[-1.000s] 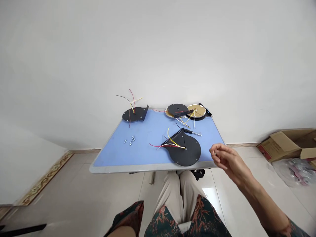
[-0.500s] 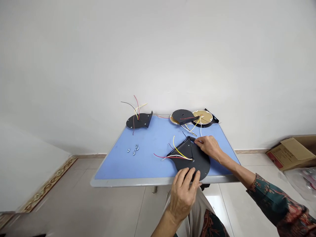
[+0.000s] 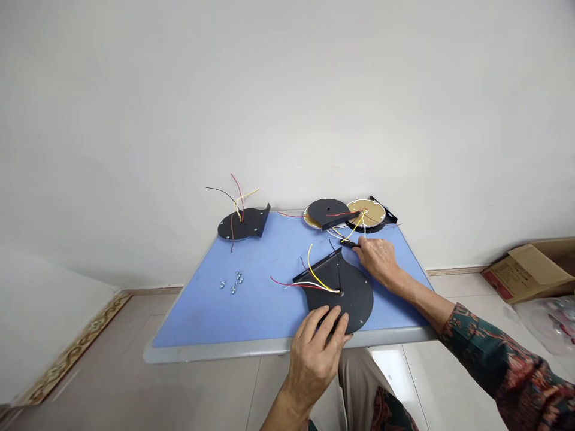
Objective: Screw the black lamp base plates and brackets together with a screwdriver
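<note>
A round black plate (image 3: 354, 296) with a bent, slotted flange lies near the table's front edge. Red, white, yellow and dark wires (image 3: 321, 284) come out of its centre hole. My left hand (image 3: 317, 353) grips the plate's near rim, fingers spread on top and the thumb at the edge. Beyond the plate, my right hand (image 3: 377, 258) is closed around a slim black tool (image 3: 348, 243), mostly hidden by the fingers. Its visible end points left, just above the table and apart from the plate.
Several small screws (image 3: 236, 281) lie on the blue tabletop (image 3: 265, 311) at left. Another wired black plate (image 3: 242, 224) stands at back left. At back right are a black plate (image 3: 330, 211) and a tan disc (image 3: 368, 214) with wires. A cardboard box (image 3: 523, 272) sits on the floor.
My right hand has drawn back from the flange corner of the plate, moving slightly farther away with the black tool. My left hand stays on the rim. The view has shifted a little.
</note>
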Tool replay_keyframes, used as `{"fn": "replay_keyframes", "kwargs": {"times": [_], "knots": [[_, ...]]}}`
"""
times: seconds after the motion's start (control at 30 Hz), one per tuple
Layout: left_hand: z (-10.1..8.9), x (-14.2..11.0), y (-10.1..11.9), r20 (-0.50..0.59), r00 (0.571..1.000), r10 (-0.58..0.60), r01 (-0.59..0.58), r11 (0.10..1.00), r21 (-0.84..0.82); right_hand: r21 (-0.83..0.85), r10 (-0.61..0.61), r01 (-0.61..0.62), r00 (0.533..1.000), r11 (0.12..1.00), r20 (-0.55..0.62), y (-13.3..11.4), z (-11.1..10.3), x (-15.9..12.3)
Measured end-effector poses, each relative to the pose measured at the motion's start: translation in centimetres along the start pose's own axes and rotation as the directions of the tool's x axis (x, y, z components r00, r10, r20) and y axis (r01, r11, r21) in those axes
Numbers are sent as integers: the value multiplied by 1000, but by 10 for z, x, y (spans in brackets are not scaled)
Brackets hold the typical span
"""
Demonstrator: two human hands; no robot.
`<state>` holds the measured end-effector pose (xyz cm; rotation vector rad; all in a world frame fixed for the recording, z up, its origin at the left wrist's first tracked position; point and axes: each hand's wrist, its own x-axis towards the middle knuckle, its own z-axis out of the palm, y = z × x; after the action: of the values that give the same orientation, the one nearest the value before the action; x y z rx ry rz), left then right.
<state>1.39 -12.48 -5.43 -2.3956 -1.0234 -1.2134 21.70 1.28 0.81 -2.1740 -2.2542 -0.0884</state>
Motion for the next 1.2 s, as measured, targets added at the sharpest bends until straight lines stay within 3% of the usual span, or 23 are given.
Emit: {"fn": "replay_keyframes", "kwargs": {"times": [0.2, 0.33, 0.43, 0.63, 0.73, 0.97, 1.2], "knots": [[-10, -1, -10, 49, 998, -31, 31, 999, -7, 68, 48, -42, 995, 997, -82, 4, 7, -1], [-16, -4, -18, 82, 996, -37, 40, 999, -30, 267, -100, 143, 981, 953, -167, 0, 9, -16], [-19, -7, -24, 91, 995, -39, 43, 998, -42, 449, -202, 235, 972, 862, -120, -4, 10, -15], [-24, -17, -24, 68, 991, -111, 115, 992, -51, 681, -139, 113, 990, 723, -18, -4, 13, -2], [-23, -18, -19, 55, 992, -115, 117, 993, -29, 702, -100, 85, 995, 707, -19, -5, 14, 0], [-14, -12, -14, 41, 994, -104, 105, 994, -28, 645, -122, 101, 992, 757, -13, -7, 18, 2], [-10, -7, -14, 26, 995, -98, 99, 995, -23, 717, -146, 68, 988, 694, 47, -5, 17, 5]]}}
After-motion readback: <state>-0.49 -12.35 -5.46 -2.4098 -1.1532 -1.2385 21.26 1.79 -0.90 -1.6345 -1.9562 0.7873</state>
